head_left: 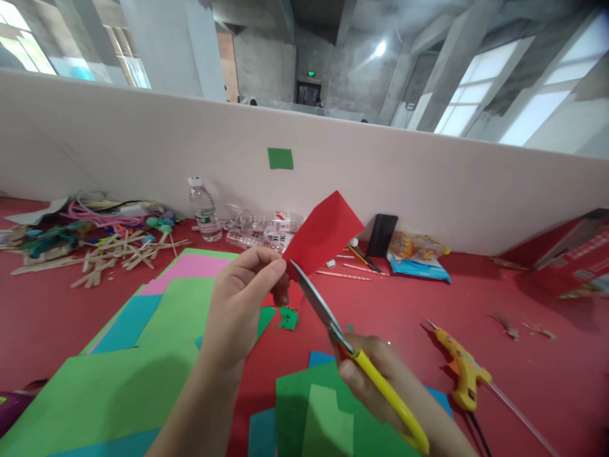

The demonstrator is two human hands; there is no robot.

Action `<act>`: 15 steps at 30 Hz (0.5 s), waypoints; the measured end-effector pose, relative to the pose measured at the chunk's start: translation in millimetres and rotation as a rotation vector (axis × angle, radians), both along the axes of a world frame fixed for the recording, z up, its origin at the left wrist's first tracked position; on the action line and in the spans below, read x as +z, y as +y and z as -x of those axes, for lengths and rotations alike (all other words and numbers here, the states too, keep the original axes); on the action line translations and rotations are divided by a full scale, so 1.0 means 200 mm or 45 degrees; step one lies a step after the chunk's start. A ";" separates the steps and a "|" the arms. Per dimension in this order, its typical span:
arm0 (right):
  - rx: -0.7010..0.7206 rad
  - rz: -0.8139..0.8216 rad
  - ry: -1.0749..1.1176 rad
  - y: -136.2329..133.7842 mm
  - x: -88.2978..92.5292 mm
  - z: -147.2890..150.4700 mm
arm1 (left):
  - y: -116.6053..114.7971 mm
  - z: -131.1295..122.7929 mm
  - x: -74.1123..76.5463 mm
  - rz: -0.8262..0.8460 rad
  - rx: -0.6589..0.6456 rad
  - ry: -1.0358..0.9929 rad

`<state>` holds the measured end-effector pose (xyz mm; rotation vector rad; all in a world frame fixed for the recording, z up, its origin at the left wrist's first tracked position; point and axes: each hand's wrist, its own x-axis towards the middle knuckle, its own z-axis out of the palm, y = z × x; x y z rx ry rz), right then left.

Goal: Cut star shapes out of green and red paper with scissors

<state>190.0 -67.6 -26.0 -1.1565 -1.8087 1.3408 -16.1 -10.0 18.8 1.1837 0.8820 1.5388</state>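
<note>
My left hand (247,292) pinches the lower left corner of a red sheet of paper (326,231), which is held up above the table and tilted. In my right hand (375,368) is a pair of scissors (328,317) with yellow handles. The blades point up and left, and their tips meet the paper's edge right by my left fingertips. Whether the blades are fully closed I cannot tell. Just below my left hand lies a small green paper cutout (288,318) with dark marks.
Colored paper sheets (176,317) spread at left, with more green paper (295,406) in front. A yellow glue gun (459,368) lies right. Along the white partition (143,139) are craft sticks (114,254), a water bottle (204,212), a dark phone (382,235) and a snack packet (419,257).
</note>
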 end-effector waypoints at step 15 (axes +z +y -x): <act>-0.118 -0.098 -0.018 0.01 -0.14 0.03 | 0.00 -0.07 0.01 0.101 -0.069 -0.192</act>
